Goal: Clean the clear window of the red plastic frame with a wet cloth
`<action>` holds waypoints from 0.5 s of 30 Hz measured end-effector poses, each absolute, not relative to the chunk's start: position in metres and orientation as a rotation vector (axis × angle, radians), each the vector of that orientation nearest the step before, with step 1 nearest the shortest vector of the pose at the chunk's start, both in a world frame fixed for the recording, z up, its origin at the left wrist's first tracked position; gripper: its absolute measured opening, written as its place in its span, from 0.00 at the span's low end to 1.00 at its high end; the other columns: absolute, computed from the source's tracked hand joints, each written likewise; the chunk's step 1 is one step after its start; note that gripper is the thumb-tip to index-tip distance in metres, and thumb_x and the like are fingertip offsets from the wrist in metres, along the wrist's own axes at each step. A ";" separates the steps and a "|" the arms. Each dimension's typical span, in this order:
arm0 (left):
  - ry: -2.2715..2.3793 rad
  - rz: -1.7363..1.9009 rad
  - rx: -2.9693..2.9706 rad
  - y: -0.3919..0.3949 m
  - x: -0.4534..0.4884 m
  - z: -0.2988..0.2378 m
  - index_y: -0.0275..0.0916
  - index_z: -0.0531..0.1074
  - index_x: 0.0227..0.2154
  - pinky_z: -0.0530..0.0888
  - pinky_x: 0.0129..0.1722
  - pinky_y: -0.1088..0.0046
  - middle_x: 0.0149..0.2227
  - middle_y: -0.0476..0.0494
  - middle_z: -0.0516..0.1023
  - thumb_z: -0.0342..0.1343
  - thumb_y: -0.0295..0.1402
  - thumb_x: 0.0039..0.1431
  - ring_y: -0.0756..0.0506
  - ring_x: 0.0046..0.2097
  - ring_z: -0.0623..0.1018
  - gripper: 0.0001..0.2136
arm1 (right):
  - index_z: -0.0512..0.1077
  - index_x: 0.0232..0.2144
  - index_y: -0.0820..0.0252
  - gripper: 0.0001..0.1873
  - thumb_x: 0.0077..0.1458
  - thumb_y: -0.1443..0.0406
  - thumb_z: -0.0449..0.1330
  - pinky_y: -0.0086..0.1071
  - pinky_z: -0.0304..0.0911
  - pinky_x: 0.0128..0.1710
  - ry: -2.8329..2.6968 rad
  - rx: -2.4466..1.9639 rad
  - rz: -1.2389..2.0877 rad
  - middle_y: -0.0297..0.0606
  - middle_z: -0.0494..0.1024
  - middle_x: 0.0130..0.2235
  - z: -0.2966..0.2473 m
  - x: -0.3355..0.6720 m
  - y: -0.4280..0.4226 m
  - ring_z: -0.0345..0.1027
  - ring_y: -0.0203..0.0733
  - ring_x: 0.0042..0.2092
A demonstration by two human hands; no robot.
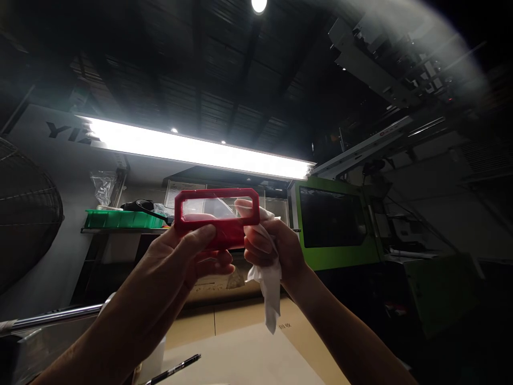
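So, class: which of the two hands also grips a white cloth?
The right hand: the white cloth hangs from it. The left hand holds only the red frame.

Tan desk (240,342) fills bottom center of the frame, its surface split by thin seam lines. A black pen (174,369) lies on it at bottom center-left, angled up to the right. Small dark printed marks sit on the surface near center right, too small to read. At mid left, a dark shelf (120,231) carries a green tray (124,218), with a black object (138,205) resting on the tray's top.
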State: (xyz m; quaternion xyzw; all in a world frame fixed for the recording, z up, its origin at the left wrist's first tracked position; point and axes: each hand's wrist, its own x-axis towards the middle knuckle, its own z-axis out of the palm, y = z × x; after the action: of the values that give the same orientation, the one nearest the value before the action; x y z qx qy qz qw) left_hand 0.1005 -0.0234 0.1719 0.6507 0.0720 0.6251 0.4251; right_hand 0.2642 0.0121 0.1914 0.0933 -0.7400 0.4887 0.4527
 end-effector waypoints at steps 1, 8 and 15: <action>0.194 1.563 1.616 -0.024 0.101 0.172 0.43 0.76 0.32 0.78 0.26 0.77 0.30 0.52 0.80 0.61 0.35 0.51 0.51 0.28 0.77 0.05 | 0.67 0.33 0.61 0.10 0.47 0.68 0.50 0.21 0.36 0.10 -1.810 0.247 1.208 0.21 0.57 0.14 0.190 0.264 0.011 0.37 0.26 0.14; 0.214 1.557 1.641 -0.024 0.102 0.170 0.44 0.76 0.30 0.77 0.29 0.80 0.29 0.53 0.79 0.60 0.37 0.53 0.51 0.30 0.77 0.04 | 0.66 0.29 0.58 0.07 0.46 0.69 0.49 0.20 0.38 0.09 -1.601 0.409 1.241 0.21 0.52 0.14 0.176 0.255 0.011 0.34 0.27 0.14; 0.246 1.606 1.579 -0.024 0.100 0.175 0.43 0.77 0.29 0.78 0.26 0.77 0.24 0.52 0.78 0.62 0.36 0.50 0.51 0.25 0.76 0.04 | 0.68 0.30 0.59 0.08 0.48 0.70 0.51 0.19 0.38 0.10 -1.449 0.299 1.094 0.22 0.56 0.14 0.177 0.257 0.013 0.34 0.26 0.15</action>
State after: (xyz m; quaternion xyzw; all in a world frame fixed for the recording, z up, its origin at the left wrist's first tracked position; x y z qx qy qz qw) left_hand 0.0997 -0.0238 0.1754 0.6312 0.0983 0.6420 0.4241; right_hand 0.2569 0.0126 0.1773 0.1293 -0.6266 0.4730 0.6057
